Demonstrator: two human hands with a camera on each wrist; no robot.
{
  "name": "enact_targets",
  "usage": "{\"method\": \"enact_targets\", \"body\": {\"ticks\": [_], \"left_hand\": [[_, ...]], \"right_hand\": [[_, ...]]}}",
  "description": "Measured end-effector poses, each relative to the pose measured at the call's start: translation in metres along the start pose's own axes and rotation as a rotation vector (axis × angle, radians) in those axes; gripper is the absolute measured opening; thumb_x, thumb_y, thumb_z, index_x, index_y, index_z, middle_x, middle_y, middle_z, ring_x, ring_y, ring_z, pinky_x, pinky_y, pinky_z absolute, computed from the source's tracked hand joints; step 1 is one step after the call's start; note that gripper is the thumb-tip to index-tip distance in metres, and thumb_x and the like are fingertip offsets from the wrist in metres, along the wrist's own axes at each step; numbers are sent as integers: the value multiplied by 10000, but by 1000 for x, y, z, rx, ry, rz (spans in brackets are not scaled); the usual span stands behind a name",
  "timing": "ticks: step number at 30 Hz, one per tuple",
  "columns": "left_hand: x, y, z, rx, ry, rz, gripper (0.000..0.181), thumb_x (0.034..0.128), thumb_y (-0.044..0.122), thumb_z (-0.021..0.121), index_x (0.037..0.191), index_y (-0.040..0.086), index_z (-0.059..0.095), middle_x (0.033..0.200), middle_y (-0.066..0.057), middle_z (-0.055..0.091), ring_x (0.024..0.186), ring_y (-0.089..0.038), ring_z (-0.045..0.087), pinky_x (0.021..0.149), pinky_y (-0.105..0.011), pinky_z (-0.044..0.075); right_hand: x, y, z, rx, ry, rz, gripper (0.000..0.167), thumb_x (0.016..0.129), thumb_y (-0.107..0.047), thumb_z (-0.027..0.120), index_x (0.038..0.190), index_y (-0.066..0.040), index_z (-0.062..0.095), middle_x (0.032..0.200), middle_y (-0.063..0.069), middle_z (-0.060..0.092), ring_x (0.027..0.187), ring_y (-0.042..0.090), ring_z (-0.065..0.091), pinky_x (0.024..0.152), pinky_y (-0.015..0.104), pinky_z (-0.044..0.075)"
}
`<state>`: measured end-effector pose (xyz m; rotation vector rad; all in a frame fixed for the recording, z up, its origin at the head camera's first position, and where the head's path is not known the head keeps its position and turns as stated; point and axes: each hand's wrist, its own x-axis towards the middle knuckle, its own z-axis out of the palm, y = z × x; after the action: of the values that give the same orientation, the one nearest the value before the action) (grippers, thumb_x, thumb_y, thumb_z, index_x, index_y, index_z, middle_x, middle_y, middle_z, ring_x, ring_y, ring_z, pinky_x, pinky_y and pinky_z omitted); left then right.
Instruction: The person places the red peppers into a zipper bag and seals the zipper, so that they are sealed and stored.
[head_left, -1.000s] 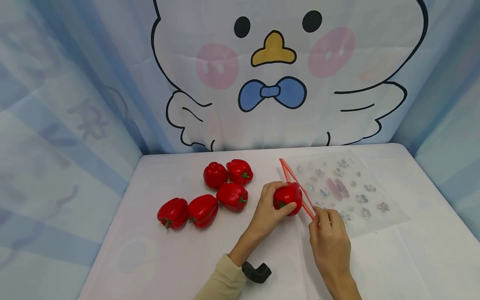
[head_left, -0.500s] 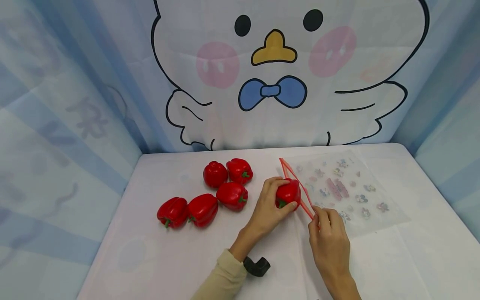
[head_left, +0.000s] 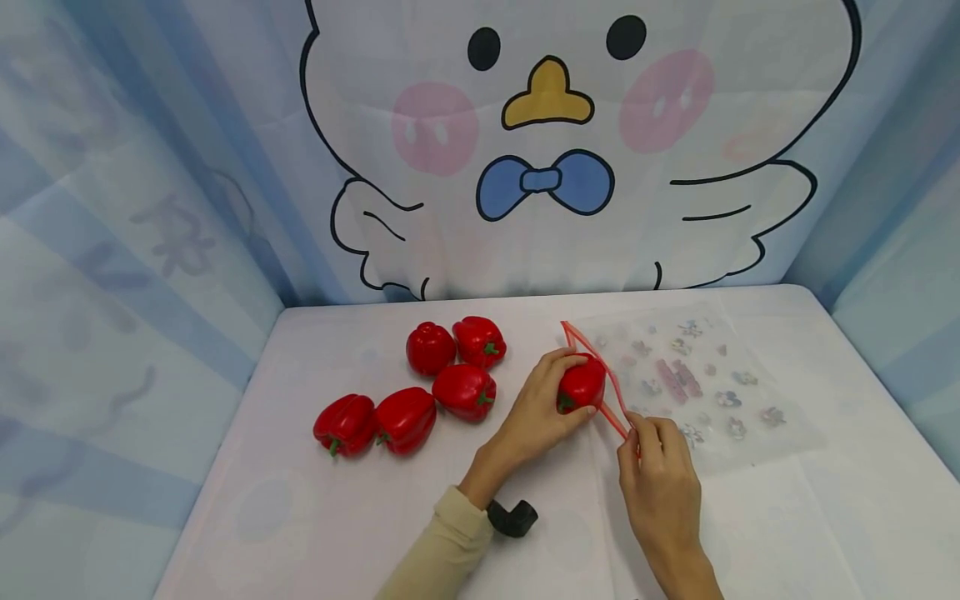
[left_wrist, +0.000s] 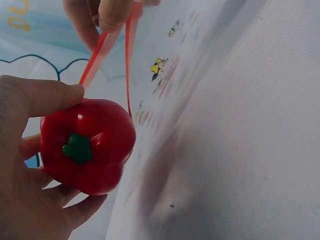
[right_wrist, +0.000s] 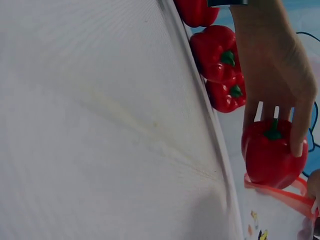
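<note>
The red pepper (head_left: 582, 385) is resting in the left grip (head_left: 542, 404), clasped between fingers and thumb, its stem facing the person and its blunt end pointing toward the clear bag (head_left: 708, 392). Just rightward, the right grip (head_left: 662, 483) is pinching the bag's orange rim (head_left: 612, 422); five other peppers (head_left: 465, 393) are lying leftward on the counter (head_left: 322, 533).

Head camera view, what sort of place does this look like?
Probably a small staged booth: a white, flat-topped table stands before a pale fabric backdrop printed with a cartoon bird, patterned blue-and-white side hangings flank it, and five rounded, glossy red bell peppers lie on top.
</note>
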<state>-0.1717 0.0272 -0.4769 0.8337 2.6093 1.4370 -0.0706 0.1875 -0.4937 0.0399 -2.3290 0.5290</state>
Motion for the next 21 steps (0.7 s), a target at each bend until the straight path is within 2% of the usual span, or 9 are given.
{"method": "enact_targets", "body": {"ticks": [4, 9, 15, 21], "left_hand": [[4, -1, 2, -17, 8, -8, 783, 897, 167, 810, 1553, 164, 383, 1596, -54, 412, 1448, -225, 469, 1107, -380, 532], [7, -4, 5, -77, 26, -56, 846, 881, 158, 832, 1569, 161, 340, 1556, -80, 413, 1433, -235, 474, 1101, -371, 535], [7, -7, 6, -144, 40, -103, 825, 887, 187, 833, 1559, 173, 355, 1542, -72, 406, 1442, -227, 453, 1108, -376, 530], [7, -13, 5, -146, 71, -126, 739, 910, 190, 819, 1504, 104, 388, 1505, -98, 440, 1424, -235, 468, 1144, -402, 502]], "right_hand": [[2, 0, 0, 9, 20, -15, 246, 869, 88, 683, 1111, 62, 719, 943, 189, 635, 784, 296, 622, 664, 445, 588], [2, 0, 0, 22, 61, -47, 297, 790, 152, 721, 1074, 64, 728, 919, 176, 642, 742, 272, 613, 602, 430, 570], [0, 0, 0, 11, 15, -23, 249, 853, 101, 689, 1098, 65, 717, 936, 182, 630, 773, 266, 610, 639, 433, 576], [1, 1, 2, 22, 6, -18, 239, 863, 89, 681, 1099, 64, 713, 939, 185, 625, 779, 280, 602, 654, 439, 564]]}}
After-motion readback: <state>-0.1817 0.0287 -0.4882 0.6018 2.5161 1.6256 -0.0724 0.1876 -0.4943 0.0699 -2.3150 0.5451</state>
